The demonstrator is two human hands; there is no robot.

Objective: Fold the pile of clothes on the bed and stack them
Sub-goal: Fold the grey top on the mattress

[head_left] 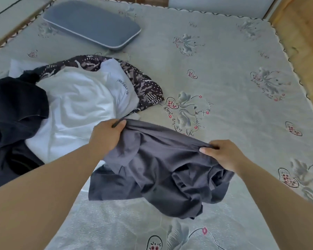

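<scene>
A dark grey garment (163, 170) hangs crumpled above the bed (233, 78), held up by its top edge. My left hand (107, 138) grips one end of that edge and my right hand (222, 154) pinches the other end. To the left lies the pile: a white shirt (74, 109) with small dark lettering on top, a black garment (13, 112) at the far left, and a brown patterned cloth (145, 83) behind the white one.
A flat grey pillow (92, 26) lies at the head of the bed, far left. The floral sheet spreads bare to the right of the pile. A wooden floor (300, 33) shows beyond the bed's right edge.
</scene>
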